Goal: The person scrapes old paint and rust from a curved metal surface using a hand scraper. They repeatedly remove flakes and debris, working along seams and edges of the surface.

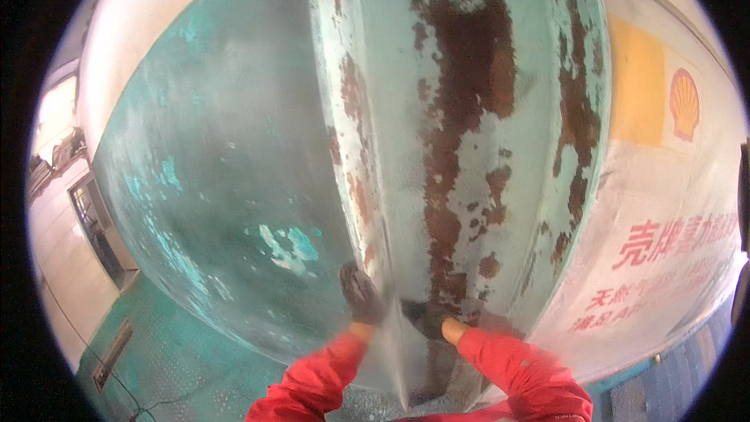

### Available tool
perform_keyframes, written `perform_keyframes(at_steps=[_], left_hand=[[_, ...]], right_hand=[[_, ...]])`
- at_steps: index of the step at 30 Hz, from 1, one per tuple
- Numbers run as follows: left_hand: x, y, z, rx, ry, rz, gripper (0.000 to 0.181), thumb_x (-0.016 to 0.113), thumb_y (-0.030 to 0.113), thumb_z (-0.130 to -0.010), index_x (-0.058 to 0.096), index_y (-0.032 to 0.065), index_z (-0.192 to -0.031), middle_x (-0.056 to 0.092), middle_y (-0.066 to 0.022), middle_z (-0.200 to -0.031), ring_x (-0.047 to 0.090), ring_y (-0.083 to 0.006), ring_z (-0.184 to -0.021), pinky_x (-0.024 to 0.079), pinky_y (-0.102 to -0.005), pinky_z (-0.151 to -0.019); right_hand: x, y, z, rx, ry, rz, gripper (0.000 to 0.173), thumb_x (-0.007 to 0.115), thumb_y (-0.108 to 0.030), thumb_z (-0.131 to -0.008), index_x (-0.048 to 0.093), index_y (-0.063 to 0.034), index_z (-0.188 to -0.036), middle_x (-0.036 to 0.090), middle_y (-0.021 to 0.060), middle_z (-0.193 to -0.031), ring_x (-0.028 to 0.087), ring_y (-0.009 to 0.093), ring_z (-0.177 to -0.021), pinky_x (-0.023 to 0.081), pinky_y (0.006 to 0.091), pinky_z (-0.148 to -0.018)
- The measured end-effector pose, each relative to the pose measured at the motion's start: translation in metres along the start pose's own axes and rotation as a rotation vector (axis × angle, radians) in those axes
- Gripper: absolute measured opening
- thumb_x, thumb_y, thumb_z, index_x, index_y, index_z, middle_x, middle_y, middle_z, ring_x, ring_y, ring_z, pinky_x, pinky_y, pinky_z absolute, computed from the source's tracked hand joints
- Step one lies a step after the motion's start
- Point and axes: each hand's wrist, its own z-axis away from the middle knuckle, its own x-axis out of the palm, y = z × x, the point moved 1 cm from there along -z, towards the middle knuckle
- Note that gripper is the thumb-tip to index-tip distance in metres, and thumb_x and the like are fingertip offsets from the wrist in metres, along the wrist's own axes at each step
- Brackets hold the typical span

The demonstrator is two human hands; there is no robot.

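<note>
A large metal panel with worn green paint fills the view before me. Its raised, paint-chipped edge runs down between my arms. Right of that edge is a pale green face with long brown rust patches. My left hand, in a dark glove, is closed against the lower part of the edge from the left. On the other side, my right hand, also gloved, touches the pale face close to the edge. Blur and shadow hide its fingers.
A white banner with a Shell emblem and red writing hangs at the right. At the left are a doorway and a bright window. A bar and a thin dark cable lie on the green floor.
</note>
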Motion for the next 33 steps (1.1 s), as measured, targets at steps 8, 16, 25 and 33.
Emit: perform_keyframes(at_steps=[8,16,25,33], left_hand=[[-0.002,-0.006,0.009,-0.324,-0.084,0.227,0.047,0.035,0.032,-0.101,0.049,-0.0065,-0.125,0.05,-0.027,-0.12,0.047,-0.0435,-0.112,0.035,-0.0506,-0.1],[-0.001,-0.009,0.005,-0.236,-0.035,0.294,0.045,0.038,0.03,-0.101,0.046,-0.0068,-0.127,0.049,-0.0266,-0.119,0.047,-0.0441,-0.111,0.036,-0.0522,-0.098],[0.003,-0.015,0.004,-0.148,-0.058,0.244,0.047,0.037,0.031,-0.101,0.045,-0.0084,-0.125,0.049,-0.0278,-0.12,0.049,-0.0448,-0.109,0.038,-0.0525,-0.097],[-0.002,-0.015,0.005,-0.285,-0.135,0.422,0.051,0.041,0.033,-0.1,0.044,-0.0077,-0.131,0.049,-0.0268,-0.122,0.045,-0.0448,-0.116,0.035,-0.0532,-0.101]], right_hand=[[-0.037,0.016,0.075,0.156,0.499,0.142,0.057,0.051,-0.014,-0.093,0.037,-0.0133,-0.148,0.058,0.0187,-0.128,0.057,0.036,-0.114,0.048,0.0414,-0.094],[-0.08,-0.006,0.106,0.421,1.012,0.249,0.065,0.053,-0.014,-0.091,0.03,-0.0191,-0.152,0.063,0.0206,-0.115,0.061,0.042,-0.099,0.052,0.0463,-0.082],[-0.209,-0.041,0.049,0.513,0.89,0.463,0.063,0.054,-0.03,-0.094,0.029,-0.0205,-0.151,0.052,0.0197,-0.136,0.059,0.039,-0.11,0.051,0.0477,-0.087],[-0.106,-0.03,0.087,0.743,0.781,0.388,0.055,0.047,-0.025,-0.098,0.032,-0.0156,-0.15,0.043,0.0182,-0.145,0.048,0.037,-0.127,0.043,0.0447,-0.102]])
